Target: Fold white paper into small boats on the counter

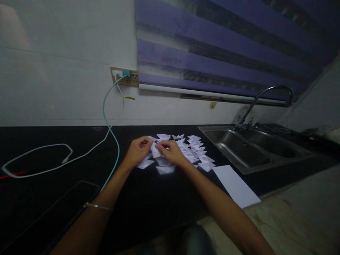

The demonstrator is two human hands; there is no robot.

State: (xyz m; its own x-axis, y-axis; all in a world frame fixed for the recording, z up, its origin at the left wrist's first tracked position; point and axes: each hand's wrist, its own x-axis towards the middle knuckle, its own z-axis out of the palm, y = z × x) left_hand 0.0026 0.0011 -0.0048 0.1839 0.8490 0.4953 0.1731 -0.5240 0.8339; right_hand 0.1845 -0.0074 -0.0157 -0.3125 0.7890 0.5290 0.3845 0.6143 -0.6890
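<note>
Between my two hands is a small folded piece of white paper (156,151), raised just over the dark counter. My left hand (139,150) pinches its upper left side with thumb and forefinger. On the other side, my right hand (170,150) grips the paper's upper right edge, thumb toward the left. Several folded paper boats (195,145) lie in rows on the counter behind and to the right of my hands. Nearer to me, one paper boat (165,169) rests just below the held paper. My hands hide some of the boats.
A stack of white paper sheets (236,185) lies at the counter's right front edge. Behind it is a steel double sink (236,147) with a curved faucet (261,94). At left, white and teal cables (114,138) run down from a wall socket (132,77) across the black counter (87,166).
</note>
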